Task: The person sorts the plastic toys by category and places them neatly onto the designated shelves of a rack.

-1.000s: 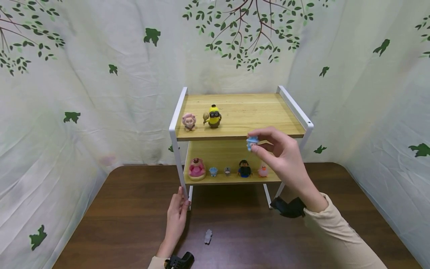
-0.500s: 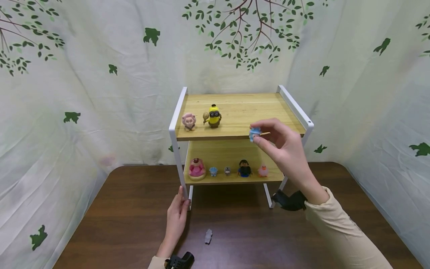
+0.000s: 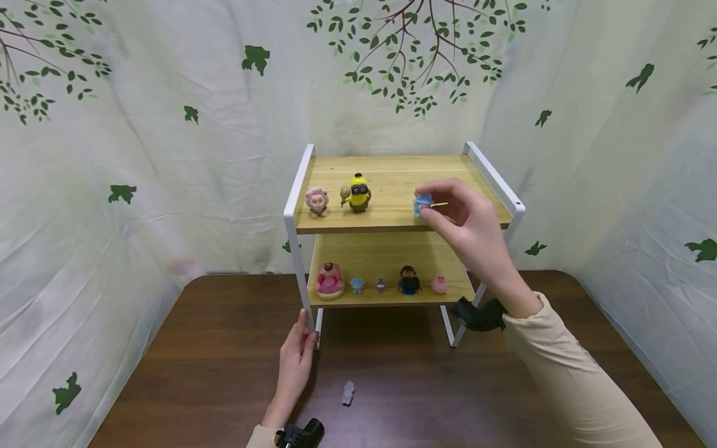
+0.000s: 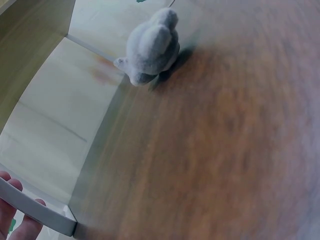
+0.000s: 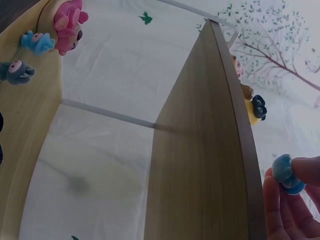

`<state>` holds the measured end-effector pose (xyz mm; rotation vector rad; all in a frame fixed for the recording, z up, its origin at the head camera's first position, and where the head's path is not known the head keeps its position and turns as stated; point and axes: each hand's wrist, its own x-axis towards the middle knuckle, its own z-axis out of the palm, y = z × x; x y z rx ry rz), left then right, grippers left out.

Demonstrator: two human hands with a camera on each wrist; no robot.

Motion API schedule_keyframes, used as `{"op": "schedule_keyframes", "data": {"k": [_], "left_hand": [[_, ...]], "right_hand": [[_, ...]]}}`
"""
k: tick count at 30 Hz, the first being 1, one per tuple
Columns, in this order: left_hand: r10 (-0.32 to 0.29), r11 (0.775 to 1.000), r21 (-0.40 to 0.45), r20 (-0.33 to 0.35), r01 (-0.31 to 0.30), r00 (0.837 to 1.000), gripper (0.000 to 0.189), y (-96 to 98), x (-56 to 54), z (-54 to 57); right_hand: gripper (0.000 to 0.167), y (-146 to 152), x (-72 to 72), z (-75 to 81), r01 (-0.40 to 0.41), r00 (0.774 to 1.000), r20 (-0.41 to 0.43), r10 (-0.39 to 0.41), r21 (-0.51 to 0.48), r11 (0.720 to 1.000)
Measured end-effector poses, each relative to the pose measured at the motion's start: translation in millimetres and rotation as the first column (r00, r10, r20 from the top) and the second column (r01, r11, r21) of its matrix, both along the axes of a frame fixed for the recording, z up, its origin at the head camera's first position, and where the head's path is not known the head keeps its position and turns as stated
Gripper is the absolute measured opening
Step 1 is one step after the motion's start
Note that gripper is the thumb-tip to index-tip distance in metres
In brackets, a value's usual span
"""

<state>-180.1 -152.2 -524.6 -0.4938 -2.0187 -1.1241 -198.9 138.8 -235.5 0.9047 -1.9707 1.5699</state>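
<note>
My right hand point(image 3: 470, 218) pinches a small blue figurine point(image 3: 422, 204) with a hat-like top between thumb and fingertips. In the head view it overlaps the front of the top shelf board point(image 3: 392, 180); the right wrist view has the blue figurine point(image 5: 283, 172) just beyond the board's edge. On that board stand a pink pig figurine point(image 3: 317, 202) and a yellow minion figurine point(image 3: 358, 193). My left hand point(image 3: 294, 358) rests with extended fingers against the rack's white left front leg point(image 3: 302, 286). In the left wrist view its fingers point(image 4: 29, 229) lie behind the white frame.
The lower board point(image 3: 392, 249) bears a pink bear point(image 3: 329, 281), a small blue figurine point(image 3: 356, 285), a small grey one point(image 3: 380, 284), a dark-haired figurine point(image 3: 409, 281) and a pink duck point(image 3: 439, 284). A grey figurine point(image 3: 348, 393) lies on the brown table point(image 3: 224, 373).
My right hand has risen with the blue figurine, from the top board's front edge to overlapping its surface. The left hand stays at the leg.
</note>
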Motion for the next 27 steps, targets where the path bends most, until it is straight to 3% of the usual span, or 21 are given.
{"op": "schedule_keyframes", "data": {"k": [9,27], "left_hand": [[-0.004,1.0,0.007,0.007,0.004,1.0,0.083,0.4,0.5,0.5],[0.008,1.0,-0.019,0.011,-0.008,1.0,0.077,-1.0,-1.0,-2.1]], "right_hand": [[0.022,-1.3,-12.0,4.6,0.043,0.999,-0.028,-0.042,0.045,0.998],[0.02,-5.1,-21.3,15.5,0.118,0.993,-0.032,-0.115,0.133,0.984]]}}
